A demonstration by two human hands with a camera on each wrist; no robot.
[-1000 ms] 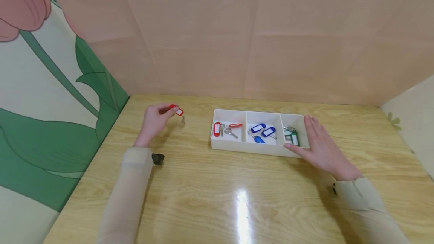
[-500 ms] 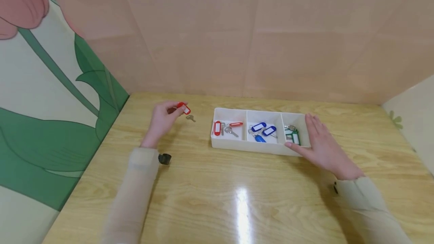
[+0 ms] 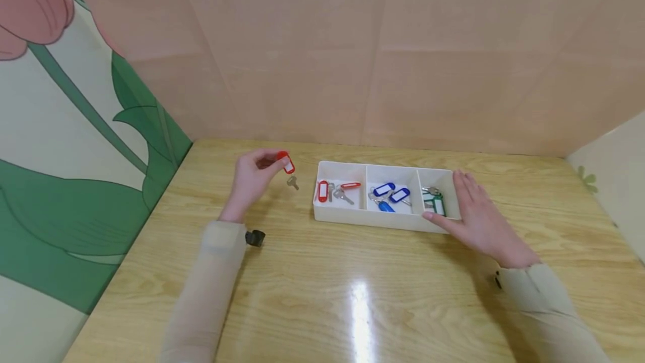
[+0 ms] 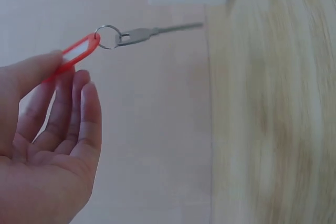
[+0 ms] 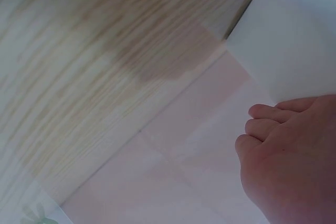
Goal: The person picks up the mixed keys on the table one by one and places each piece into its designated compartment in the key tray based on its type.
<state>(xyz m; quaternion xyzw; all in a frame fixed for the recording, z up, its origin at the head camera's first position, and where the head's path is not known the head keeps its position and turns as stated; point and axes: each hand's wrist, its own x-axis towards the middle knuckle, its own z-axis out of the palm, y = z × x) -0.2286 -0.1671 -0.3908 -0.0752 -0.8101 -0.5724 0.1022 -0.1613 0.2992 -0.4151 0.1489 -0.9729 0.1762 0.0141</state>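
My left hand [image 3: 253,179] pinches a red key tag [image 3: 286,162] between thumb and fingers, left of the white tray [image 3: 373,220]. A key [image 4: 137,35] hangs from the tag on a metal ring [image 4: 107,37]. The tray has three compartments. Red-tagged keys [image 3: 323,191] lie in the left one, blue-tagged keys [image 3: 384,189] in the middle, and green-tagged keys [image 3: 437,204] in the right, partly hidden by the wall. My right hand [image 3: 476,218] rests on the tray's right end, its thumb on the front rim and its fingers along the end wall.
All of this is on a wooden table [image 3: 302,284]. A pinkish wall covering [image 3: 373,71] rises behind the table's back edge. At the left stands a wall with a painted flower [image 3: 65,184], and a pale wall [image 3: 615,178] bounds the right.
My left hand has moved right towards the tray with the red key tag, and the key below it has swung. My right hand and the tray have stayed in place.
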